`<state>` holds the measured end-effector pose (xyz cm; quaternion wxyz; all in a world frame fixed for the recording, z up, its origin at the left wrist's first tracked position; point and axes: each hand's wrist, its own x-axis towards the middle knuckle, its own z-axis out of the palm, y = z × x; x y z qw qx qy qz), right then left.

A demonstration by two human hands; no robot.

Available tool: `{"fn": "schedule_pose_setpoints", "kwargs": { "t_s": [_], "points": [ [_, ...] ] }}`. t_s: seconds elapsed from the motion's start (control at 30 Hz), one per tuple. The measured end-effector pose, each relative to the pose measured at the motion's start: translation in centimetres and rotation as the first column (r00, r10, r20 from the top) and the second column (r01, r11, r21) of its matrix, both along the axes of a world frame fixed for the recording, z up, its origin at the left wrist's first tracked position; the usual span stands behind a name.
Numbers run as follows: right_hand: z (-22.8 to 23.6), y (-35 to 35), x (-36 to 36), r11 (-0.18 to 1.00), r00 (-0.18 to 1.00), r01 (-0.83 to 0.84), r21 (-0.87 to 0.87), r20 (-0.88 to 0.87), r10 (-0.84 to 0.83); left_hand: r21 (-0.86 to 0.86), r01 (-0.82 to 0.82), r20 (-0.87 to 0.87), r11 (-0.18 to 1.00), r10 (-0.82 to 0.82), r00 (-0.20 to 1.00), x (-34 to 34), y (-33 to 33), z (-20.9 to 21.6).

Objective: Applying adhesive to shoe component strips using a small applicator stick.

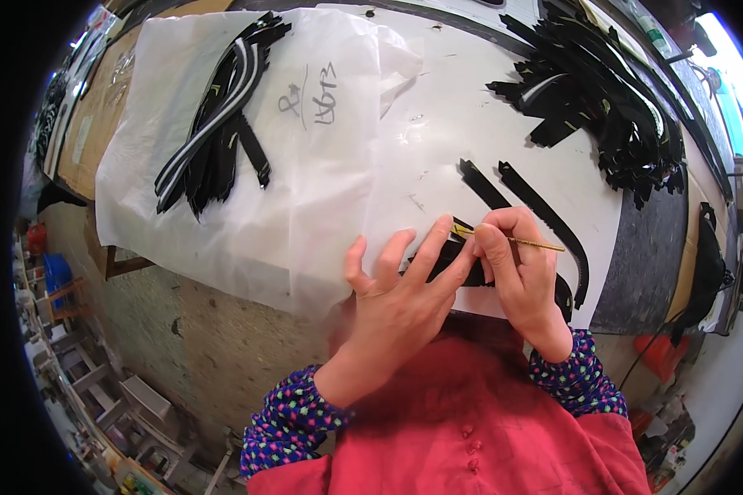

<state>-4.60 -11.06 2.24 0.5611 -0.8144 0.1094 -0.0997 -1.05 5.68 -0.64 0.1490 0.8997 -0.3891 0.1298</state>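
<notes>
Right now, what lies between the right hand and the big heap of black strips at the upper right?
One long curved black strip lies on the white surface between the right hand and the heap; the head view shows this.

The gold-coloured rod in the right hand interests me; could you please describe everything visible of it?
The rod is slender and straight, with a gold-coloured surface that may be metal. The right hand pinches it between thumb and fingers, covering its middle. It slants slightly down to the right, where its free end sticks out; the other end, too small to make out, is near the left hand's fingertips.
</notes>
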Motion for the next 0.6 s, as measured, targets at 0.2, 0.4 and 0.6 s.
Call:
{"fn": "schedule_pose_setpoints", "kwargs": {
  "t_s": [0.2,0.4,0.6],
  "points": [
    [-0.43,0.07,0.81,0.98,0.994,-0.018,-0.198,0.103,0.039,-0.046,-0.011,0.01,0.999,0.011,1.0,-0.12,-0.05,-0.33],
    [0.06,-0.29,0.59,0.991,0.998,-0.044,-0.127,0.041,0.049,-0.06,-0.022,0.012,0.998,0.023,1.0,-0.17,-0.13,-0.58],
    [0.0,-0.24,0.68,0.988,0.995,-0.043,-0.145,0.084,0.056,-0.057,-0.014,0.011,0.998,0.015,1.0,-0.12,-0.2,-0.4]
  ]
}}
